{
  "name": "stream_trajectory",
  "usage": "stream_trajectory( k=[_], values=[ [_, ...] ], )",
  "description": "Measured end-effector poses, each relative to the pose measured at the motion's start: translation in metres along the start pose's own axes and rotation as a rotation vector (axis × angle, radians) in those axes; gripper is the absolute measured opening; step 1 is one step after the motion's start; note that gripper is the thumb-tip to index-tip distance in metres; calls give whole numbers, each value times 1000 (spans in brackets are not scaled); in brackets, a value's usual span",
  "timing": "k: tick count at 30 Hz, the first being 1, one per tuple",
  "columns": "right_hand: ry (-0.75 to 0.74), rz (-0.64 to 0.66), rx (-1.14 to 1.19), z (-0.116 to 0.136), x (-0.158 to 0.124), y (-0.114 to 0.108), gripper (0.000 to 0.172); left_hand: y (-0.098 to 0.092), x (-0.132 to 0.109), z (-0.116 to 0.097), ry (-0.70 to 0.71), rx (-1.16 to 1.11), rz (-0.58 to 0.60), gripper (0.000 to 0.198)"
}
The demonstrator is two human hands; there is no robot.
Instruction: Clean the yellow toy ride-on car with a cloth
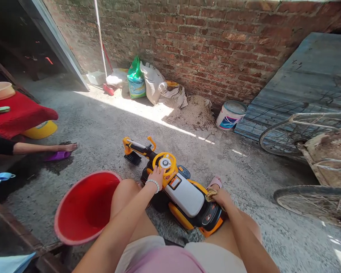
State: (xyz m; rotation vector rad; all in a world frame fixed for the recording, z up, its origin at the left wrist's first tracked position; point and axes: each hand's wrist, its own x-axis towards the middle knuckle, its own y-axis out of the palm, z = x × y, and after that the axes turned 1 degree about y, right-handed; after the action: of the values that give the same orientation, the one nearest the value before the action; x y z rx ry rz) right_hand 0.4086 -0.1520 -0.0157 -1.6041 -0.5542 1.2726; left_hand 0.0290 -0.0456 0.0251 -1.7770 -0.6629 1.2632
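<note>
Yellow plastic ride-on toy digger (184, 193): left hand (156, 176) grips its yellow steering wheel (165, 163), right hand (220, 197) is closed round a tan rag (211, 195), and a red plastic bucket (85, 206) sits just beside it.

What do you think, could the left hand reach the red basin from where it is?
Probably yes. The left hand rests by the steering wheel of the toy digger, and the red basin stands open just beside the left knee; only that knee lies between them.

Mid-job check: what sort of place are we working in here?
Most likely an outdoor home yard or courtyard: a bare brick wall, a rough concrete floor in sunlight with a sand pile and sacks against the wall, and a bicycle wheel at the side.
</note>
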Motion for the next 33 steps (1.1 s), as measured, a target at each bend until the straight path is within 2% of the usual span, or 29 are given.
stream_trajectory(
  k=[5, 8, 11, 13, 17, 19, 21, 25, 28, 30, 31, 33],
  values=[
    [-182, 108, -239, 44, -40, 15, 27, 2, -3, 2, 5, 25, -13, 100],
    [-198, 100, -142, 61, -48, 21, 33, 2, -7, 3, 20, 6, -36, 96],
    [-137, -18, 24, 72, -36, 31, 47, 1, -10, 2, 22, -16, -39, 95],
    [-20, -70, 89, 81, -25, 50, 56, -1, -11, 0, 21, -16, -29, 95],
    [237, -14, 117, 106, -22, 109, 72, -3, -11, -1, 24, 6, -13, 92],
    [215, -10, 96, 123, -27, 134, 83, -3, -10, -1, 26, 3, -9, 92],
    [78, -4, 76, 140, -31, 145, 87, -2, -8, -1, 28, -6, -11, 93],
    [-353, 101, 31, 165, -25, 137, 77, 1, -7, 0, 53, -3, -22, 93],
    [-610, 175, 8, 165, -11, 128, 74, 4, -9, 2, 69, -8, -47, 89],
    [-622, 167, 3, 160, 2, 123, 74, 6, -11, 4, 74, -13, -67, 86],
    [-568, 144, 3, 158, 9, 120, 74, 6, -12, 4, 77, -17, -75, 85],
    [-364, 89, 3, 159, 26, 111, 73, 8, -13, 6, 81, -24, -78, 83]
  ],
)
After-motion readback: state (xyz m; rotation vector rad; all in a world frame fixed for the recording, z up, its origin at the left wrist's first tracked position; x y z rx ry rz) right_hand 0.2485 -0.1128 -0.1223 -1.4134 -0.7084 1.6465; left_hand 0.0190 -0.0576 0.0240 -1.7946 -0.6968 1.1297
